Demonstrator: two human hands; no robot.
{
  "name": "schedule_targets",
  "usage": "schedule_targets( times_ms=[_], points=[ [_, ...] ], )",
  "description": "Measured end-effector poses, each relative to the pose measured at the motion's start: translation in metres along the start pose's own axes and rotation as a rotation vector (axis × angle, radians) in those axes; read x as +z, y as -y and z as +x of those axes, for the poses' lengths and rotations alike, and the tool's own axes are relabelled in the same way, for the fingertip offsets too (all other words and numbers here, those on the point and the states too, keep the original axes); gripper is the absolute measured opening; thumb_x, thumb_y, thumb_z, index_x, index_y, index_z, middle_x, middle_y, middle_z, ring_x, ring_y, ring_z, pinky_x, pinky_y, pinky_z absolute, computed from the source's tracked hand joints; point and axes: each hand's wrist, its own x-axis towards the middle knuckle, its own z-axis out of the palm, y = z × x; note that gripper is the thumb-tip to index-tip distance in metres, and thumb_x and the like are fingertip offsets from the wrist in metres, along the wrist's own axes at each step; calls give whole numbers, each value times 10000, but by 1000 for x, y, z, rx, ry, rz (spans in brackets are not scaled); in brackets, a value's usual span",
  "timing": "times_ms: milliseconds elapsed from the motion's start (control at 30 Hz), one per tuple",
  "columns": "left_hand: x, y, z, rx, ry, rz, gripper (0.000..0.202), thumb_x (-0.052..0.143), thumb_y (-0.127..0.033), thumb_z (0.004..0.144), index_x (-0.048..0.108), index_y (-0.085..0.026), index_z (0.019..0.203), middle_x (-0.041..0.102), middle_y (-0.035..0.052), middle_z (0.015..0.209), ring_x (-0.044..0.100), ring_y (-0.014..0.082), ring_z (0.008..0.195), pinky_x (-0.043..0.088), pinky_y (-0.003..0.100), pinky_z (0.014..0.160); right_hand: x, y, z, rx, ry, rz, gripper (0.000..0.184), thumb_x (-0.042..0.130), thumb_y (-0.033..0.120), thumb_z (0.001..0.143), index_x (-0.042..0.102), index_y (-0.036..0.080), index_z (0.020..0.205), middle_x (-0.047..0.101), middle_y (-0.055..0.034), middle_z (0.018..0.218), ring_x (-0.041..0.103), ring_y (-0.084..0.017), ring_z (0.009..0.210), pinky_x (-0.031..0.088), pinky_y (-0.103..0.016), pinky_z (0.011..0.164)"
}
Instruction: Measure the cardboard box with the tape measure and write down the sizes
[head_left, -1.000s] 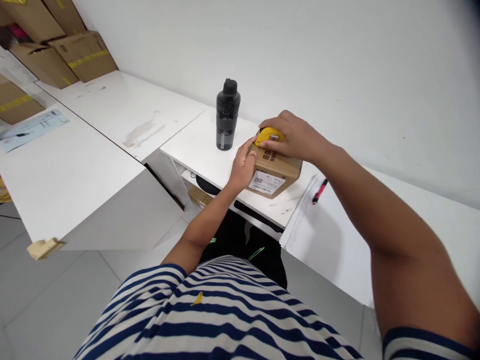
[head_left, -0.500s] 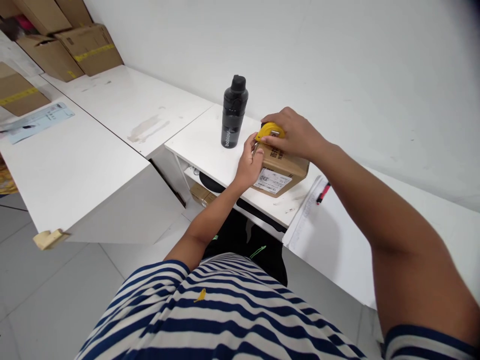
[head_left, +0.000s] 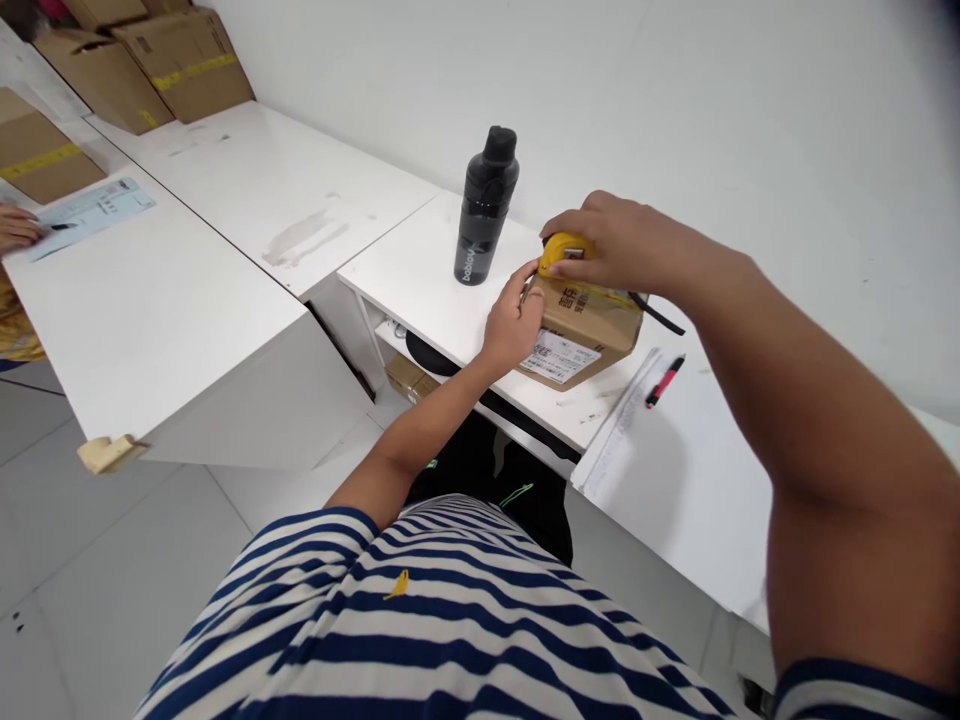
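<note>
A small brown cardboard box (head_left: 600, 318) with printed characters and a white shipping label (head_left: 561, 357) stands on the white desk. My right hand (head_left: 626, 240) is closed around a yellow tape measure (head_left: 568, 250), just above the box's top. Its black strap (head_left: 661, 316) hangs past the far right side of the box. At the box's left edge is my left hand (head_left: 514, 325), thumb and finger pinched together at the short metal end of the tape. A black bottle (head_left: 486, 205) stands upright behind my left hand.
Right of the box lie white paper sheets (head_left: 637, 480) with a red and black pen (head_left: 665, 381). Across a gap, the left desk (head_left: 150, 310) holds cardboard boxes (head_left: 184, 65) and a blue slip (head_left: 94, 212). Another person's hand (head_left: 16, 228) rests beside the slip.
The view has shifted, so box and bottle appear farther right. My right hand still grips the tape measure, and its strap now shows. Another person's hand has come into view at left.
</note>
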Motion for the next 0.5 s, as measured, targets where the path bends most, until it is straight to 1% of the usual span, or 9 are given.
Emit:
schedule_targets(
  times_ms=[133, 200, 267, 367, 500],
  points=[
    [-7, -9, 0, -68, 40, 124, 432, 489, -480, 1064, 603, -365, 1464, 661, -14, 1492, 565, 354, 1469, 383, 609, 1299, -2, 7, -8, 60, 26, -36, 430, 673, 381, 901, 686, 299, 1323, 574, -125, 1176, 467, -189, 754, 403, -426, 739],
    [-10, -10, 1, -68, 68, 163, 426, 494, -487, 1060, 610, -384, 1457, 678, -24, 1465, 573, 368, 1453, 383, 627, 1295, -3, 5, -13, 70, 14, -17, 429, 681, 380, 902, 685, 303, 1324, 575, -124, 1164, 483, -200, 771, 405, -432, 752],
    [-13, -10, 2, -57, 85, 186, 428, 493, -506, 1058, 612, -400, 1455, 687, -28, 1448, 555, 376, 1465, 372, 619, 1303, -4, -1, -23, 74, 10, 10, 418, 702, 392, 901, 694, 314, 1312, 585, -116, 1133, 520, -222, 809, 415, -443, 780],
    [-16, -8, 4, -50, 99, 215, 427, 495, -514, 1056, 621, -404, 1448, 703, -30, 1413, 546, 390, 1463, 372, 618, 1300, -7, -14, -50, 94, -7, 31, 415, 731, 421, 899, 709, 325, 1302, 602, -110, 1071, 555, -242, 828, 428, -453, 796],
    [-18, -15, 6, -75, 110, 282, 427, 503, -467, 1052, 631, -381, 1450, 712, -18, 1398, 606, 385, 1375, 422, 611, 1260, -6, -39, -99, 128, -70, 20, 416, 731, 478, 909, 717, 355, 1306, 618, -122, 1033, 582, -264, 821, 450, -455, 762]
  ],
)
